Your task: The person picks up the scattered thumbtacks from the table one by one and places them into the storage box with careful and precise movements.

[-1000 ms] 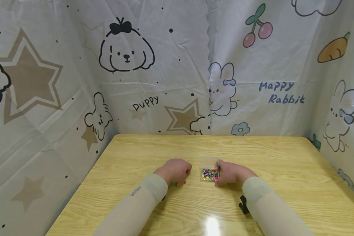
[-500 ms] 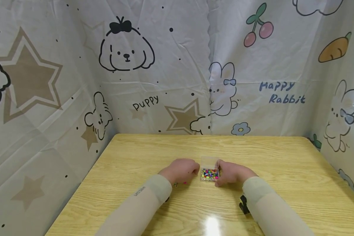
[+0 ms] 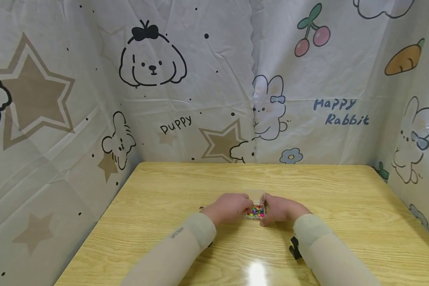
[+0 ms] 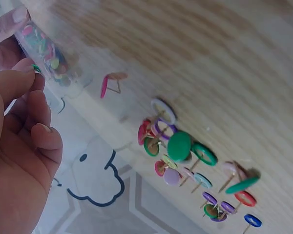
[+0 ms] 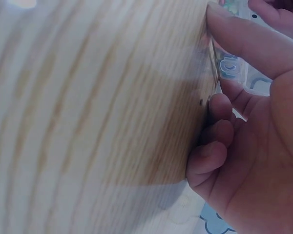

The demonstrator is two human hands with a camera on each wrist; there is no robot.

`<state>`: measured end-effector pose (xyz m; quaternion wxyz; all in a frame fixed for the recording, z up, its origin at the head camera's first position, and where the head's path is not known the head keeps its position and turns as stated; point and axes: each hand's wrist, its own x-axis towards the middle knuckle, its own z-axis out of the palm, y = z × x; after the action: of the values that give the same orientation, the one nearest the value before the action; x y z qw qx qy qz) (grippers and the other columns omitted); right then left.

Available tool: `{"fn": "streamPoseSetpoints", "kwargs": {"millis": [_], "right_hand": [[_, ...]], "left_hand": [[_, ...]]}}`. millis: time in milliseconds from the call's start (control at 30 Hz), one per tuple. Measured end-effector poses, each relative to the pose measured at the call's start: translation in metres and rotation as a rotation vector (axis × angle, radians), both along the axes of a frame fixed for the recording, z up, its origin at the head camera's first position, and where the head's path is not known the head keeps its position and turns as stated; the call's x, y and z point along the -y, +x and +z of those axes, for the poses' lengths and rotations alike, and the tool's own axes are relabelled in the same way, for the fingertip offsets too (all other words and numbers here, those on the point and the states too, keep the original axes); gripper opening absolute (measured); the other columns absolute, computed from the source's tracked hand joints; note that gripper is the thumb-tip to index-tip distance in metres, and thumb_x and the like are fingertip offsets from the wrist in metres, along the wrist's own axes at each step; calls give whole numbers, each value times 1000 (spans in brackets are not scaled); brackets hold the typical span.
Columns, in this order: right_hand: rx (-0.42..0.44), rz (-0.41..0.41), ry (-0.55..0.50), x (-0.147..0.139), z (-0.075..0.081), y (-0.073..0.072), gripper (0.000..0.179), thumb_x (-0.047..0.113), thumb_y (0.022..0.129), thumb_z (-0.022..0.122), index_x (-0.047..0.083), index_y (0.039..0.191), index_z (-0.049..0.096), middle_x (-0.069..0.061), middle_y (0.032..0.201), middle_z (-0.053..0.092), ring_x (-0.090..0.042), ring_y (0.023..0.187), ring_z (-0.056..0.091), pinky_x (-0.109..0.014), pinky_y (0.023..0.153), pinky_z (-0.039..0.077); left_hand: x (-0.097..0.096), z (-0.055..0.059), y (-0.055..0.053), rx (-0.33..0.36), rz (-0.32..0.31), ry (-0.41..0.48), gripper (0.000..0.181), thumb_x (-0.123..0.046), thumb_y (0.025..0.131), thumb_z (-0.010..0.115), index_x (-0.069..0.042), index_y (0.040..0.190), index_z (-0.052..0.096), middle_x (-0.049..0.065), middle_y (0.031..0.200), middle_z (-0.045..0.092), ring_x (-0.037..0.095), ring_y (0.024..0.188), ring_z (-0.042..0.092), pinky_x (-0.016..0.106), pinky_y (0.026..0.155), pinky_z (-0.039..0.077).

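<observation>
A small clear plastic box (image 3: pixel 254 217) full of colourful thumbtacks stands on the table, its transparent lid (image 3: pixel 254 194) raised at the back. My right hand (image 3: pixel 279 209) grips the box by its right side, thumb at the front and fingers behind. In the left wrist view, my left hand (image 4: pixel 24 122) pinches a green thumbtack (image 4: pixel 36 68) between thumb and index finger, right at the box's open side. From above, the left fingertips overlap the left part of the box. Loose thumbtacks (image 4: pixel 179 146) in several colours lie scattered beside the left hand, and a pink thumbtack (image 4: pixel 104 86) lies apart from them, nearer the box.
The light wooden table (image 3: pixel 329 186) carries the box and the loose tacks. Behind it and at both sides hang pale curtains (image 3: pixel 214 79) printed with cartoon animals and stars. A black strap piece (image 3: pixel 295 248) shows under the right sleeve.
My left hand has moved right, from over the loose thumbtacks to the box, with its fingertips now over the box's left part. The right hand and the box have stayed in place.
</observation>
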<state>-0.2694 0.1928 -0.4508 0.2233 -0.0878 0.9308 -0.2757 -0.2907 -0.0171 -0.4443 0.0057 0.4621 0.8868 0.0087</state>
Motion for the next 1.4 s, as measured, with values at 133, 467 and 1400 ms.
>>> {"fn": "streamPoseSetpoints", "kwargs": {"millis": [133,467,1400], "right_hand": [[-8,17,-12,-1,1,1,55,23,79,88,12,114,47,-6,100,55,-25,91,51,-42,83,40],[5,1,-34,-2,-2,-1,54,23,78,88,13,112,48,-5,102,56,-25,92,51,-41,84,40],[10,-22,-46,0,-1,0,58,20,78,89,11,117,47,-6,106,57,-25,95,52,-46,92,42]], "left_hand": [[-2,-2,0,5,-3,-6,15,-14,103,62,-23,96,72,-13,87,56,1,72,50,18,68,45],[6,-3,-2,25,1,24,13,-14,102,63,-23,98,72,-13,90,57,1,75,52,18,71,47],[43,-4,-4,192,82,-58,24,-8,94,60,-25,77,57,-12,71,54,8,66,49,26,65,42]]}}
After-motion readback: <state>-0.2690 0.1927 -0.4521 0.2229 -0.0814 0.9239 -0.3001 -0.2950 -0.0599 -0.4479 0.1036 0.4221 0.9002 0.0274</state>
